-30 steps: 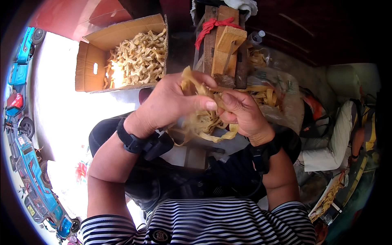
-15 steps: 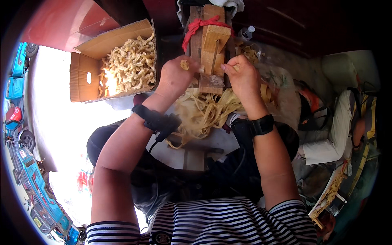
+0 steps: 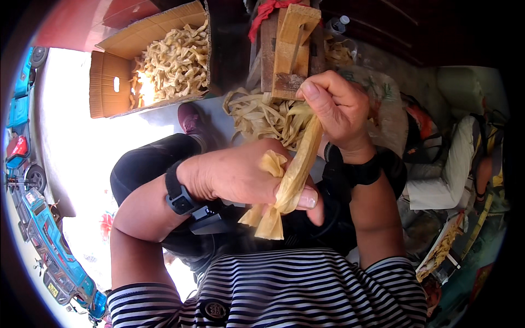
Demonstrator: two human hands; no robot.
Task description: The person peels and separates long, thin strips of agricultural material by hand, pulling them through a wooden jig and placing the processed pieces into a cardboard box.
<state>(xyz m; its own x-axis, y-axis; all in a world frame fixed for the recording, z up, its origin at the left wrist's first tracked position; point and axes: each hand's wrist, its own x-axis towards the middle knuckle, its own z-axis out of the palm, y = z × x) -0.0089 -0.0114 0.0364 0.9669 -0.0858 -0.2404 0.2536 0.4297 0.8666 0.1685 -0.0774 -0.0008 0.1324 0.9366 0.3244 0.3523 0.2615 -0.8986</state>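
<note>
A pale yellow, leathery strip [image 3: 301,161] stretches between my two hands above my lap. I cannot tell what it is made of. My left hand [image 3: 235,172] is turned sideways with the strip's lower part looped round its thumb and fingers, loose ends hanging below. Another crumpled yellow bit [image 3: 273,163] pokes up between its fingers. My right hand [image 3: 342,106] pinches the upper end, thumb against forefinger, just right of the wooden block's near end. Beneath the hands lies a heap of loose yellow strips [image 3: 254,117].
A cardboard box [image 3: 104,85] at the far left holds many knotted yellow pieces [image 3: 178,63]. Ahead stands a wooden bench [image 3: 268,54] with an upright wooden block [image 3: 290,41] and red cloth [image 3: 268,10]. A plastic bottle [image 3: 339,23] is behind it. Another person's leg [image 3: 448,175] is at the right.
Both hands have come away from the wooden block. My left hand has moved down and toward me, drawing the strip out long; my right hand has shifted slightly right.
</note>
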